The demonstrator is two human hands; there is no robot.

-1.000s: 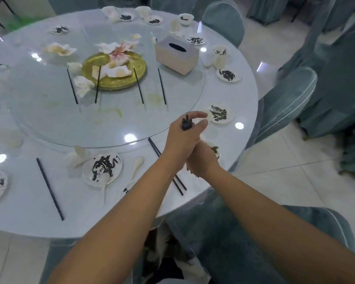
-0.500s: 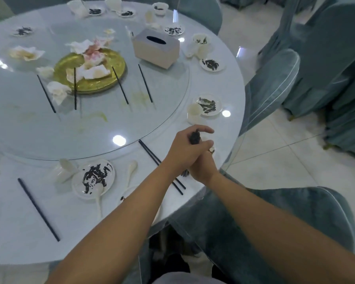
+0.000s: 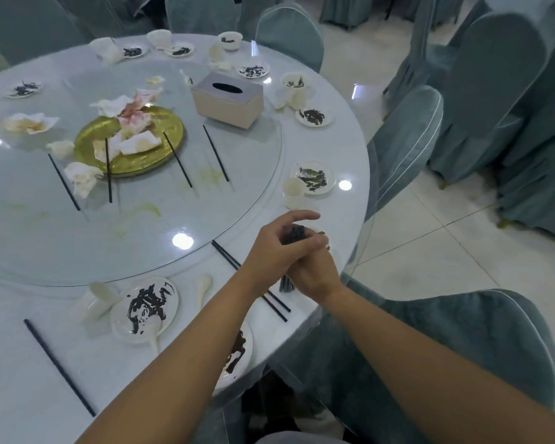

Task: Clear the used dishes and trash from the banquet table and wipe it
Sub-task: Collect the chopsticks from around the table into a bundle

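Round white banquet table (image 3: 327, 149) filling the left and centre, ringed by grey-green covered chairs (image 3: 407, 149) from 12 to 4 o'clock. Glass turntable (image 3: 141, 225) on top, carrying a gold platter (image 3: 135, 155) heaped with crumpled napkins (image 3: 132, 110) at 10 o'clock, a tissue box (image 3: 228, 102) at 12, loose black chopsticks (image 3: 217, 153) between. Small soiled plates (image 3: 314, 179) along the rim from 11 round to 6; one with a spoon (image 3: 154, 331) at 7. At centre, both hands pressed together around a bundle of chopsticks (image 3: 294, 233): left hand (image 3: 276, 251) wrapped over the top, index finger extended, right hand (image 3: 314, 274) curled beneath, stick ends poking out below. One pair of chopsticks (image 3: 228, 256) lying just beside the hands at 8 o'clock.
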